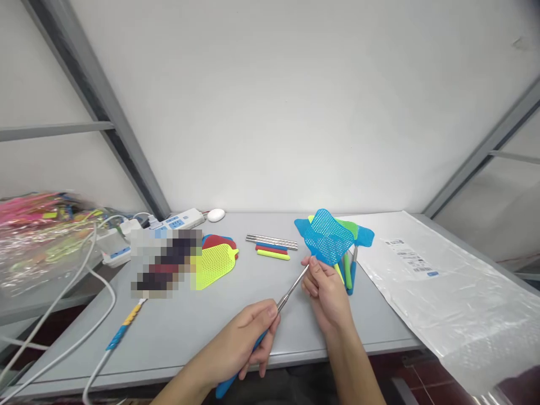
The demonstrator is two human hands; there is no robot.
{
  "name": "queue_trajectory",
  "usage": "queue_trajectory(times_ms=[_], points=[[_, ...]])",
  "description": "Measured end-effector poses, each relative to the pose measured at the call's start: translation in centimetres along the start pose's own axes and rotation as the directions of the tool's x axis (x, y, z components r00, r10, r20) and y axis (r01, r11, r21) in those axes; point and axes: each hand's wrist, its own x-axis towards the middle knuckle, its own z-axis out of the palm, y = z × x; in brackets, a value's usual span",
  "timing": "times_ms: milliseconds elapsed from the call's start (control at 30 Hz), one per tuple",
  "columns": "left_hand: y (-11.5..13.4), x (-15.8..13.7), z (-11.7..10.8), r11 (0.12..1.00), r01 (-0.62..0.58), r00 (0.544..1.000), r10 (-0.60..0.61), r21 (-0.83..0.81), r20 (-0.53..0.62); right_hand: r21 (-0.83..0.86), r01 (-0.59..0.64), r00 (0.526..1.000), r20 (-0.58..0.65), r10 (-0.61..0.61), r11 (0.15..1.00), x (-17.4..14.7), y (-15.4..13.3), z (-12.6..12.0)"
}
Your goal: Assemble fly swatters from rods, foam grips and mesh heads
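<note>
A blue fly swatter [329, 236] with a perforated head and a metal telescopic rod is held between both hands over the front of the table. My left hand [248, 337] is closed around its blue handle, near the start of the rod. At the neck below the head, my right hand [327, 289] pinches the rod. Behind the head lie more swatters with blue and green handles [347, 270], partly covered by it. To the left rest loose swatter heads, a yellow-green one [215, 264] on top of a red one [219, 242]. Several metal rods [271, 241] and a yellow-green handle [273, 255] lie in the middle.
A white plastic mailing bag [405, 281] covers the table's right side. Power strips [181, 219] with plugs and white cables [110, 292] occupy the left, beside a bag of colourful items [42, 225]. A white oval object [216, 215] sits near the wall. One patch at left is pixelated.
</note>
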Motion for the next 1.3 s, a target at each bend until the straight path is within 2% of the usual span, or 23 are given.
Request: queue_trajectory(times_ms=[100,200,267,333,400,533,633,700,800,933,1100,1200,1300], points=[[-0.2,0.0,0.0,1.0,-0.01,1.0,0.009,-0.024,-0.013,-0.022,-0.042,0.998,0.05,0.043,0.999,-0.4,0.2,0.0],[-0.3,0.1,0.0,0.998,-0.03,0.999,0.028,-0.056,-0.04,-0.146,-0.1,0.979,0.163,0.124,0.984,-1.4,1.0,0.4],[-0.3,0.0,0.0,0.999,-0.026,0.998,0.023,-0.046,-0.067,-0.236,-0.097,0.963,0.222,0.151,0.967,-1.9,1.4,0.6],[-0.3,0.0,-0.1,1.0,-0.009,0.997,0.008,-0.013,-0.077,-0.295,-0.054,0.961,0.244,0.13,0.954,-1.9,1.6,0.6],[-0.2,-0.1,-0.1,1.0,0.0,0.998,0.001,0.02,-0.062,-0.304,0.002,0.979,0.196,0.06,0.953,-1.4,1.4,0.3],[-0.1,-0.2,-0.3,0.997,0.009,1.0,-0.009,0.073,0.0,-0.214,0.087,0.996,-0.002,-0.089,0.973,-0.2,0.6,-0.5],[-0.1,-0.2,-0.3,0.997,0.007,1.0,-0.007,0.08,0.006,-0.143,0.107,0.992,-0.054,-0.115,0.984,-0.2,0.4,-0.6],[-0.2,-0.2,-0.3,0.999,-0.006,1.0,0.006,0.048,-0.005,-0.162,0.056,0.998,0.005,-0.056,0.985,-0.7,0.6,-0.2],[-0.5,-0.2,-0.3,0.999,-0.037,0.999,0.036,-0.022,-0.035,-0.287,-0.015,0.985,0.161,0.064,0.958,-1.8,1.3,0.6],[-1.0,-0.2,-0.5,0.995,-0.076,0.995,0.071,-0.07,-0.065,-0.341,0.008,0.973,0.221,0.072,0.94,-2.3,1.6,1.4],[-0.9,-0.2,-0.7,0.997,-0.072,0.997,0.071,-0.03,-0.032,-0.292,0.055,0.989,0.145,-0.012,0.955,-1.5,1.3,0.9],[-0.3,-0.3,-0.5,0.999,-0.036,0.999,0.036,0.007,0.007,-0.147,0.072,0.997,0.013,-0.071,0.987,-0.4,0.0,-0.2],[0.1,-0.5,-0.4,0.998,0.009,0.999,-0.011,0.069,0.038,-0.022,0.15,0.98,-0.13,-0.152,0.988,1.0,-2.6,-1.7]])
